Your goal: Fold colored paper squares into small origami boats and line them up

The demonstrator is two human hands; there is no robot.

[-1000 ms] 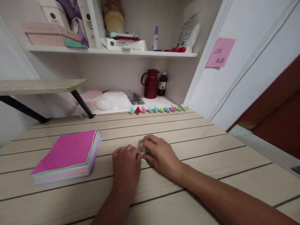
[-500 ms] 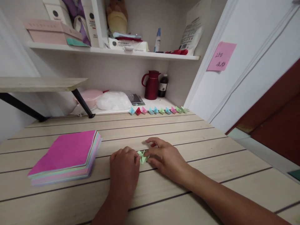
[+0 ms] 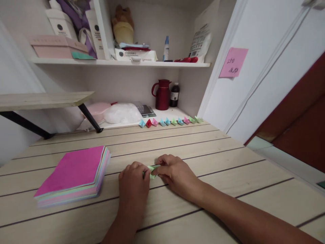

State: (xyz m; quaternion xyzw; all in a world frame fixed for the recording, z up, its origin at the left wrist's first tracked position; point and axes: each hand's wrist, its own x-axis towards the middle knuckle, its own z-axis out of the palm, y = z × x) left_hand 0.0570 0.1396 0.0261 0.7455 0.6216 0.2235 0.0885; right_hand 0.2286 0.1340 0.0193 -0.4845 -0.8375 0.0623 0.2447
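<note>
Here, a pale slatted wooden table fills the frame, a pink-topped stack of coloured paper squares lower left, within reach. At centre, left hand and right hand each pinch a small folded green paper against the tabletop, likely steadying its crease.

The pale slatted desk carries a stack of coloured paper near its left edge, a green folded piece at its middle, and a row of folded shapes along its far edge.
</note>
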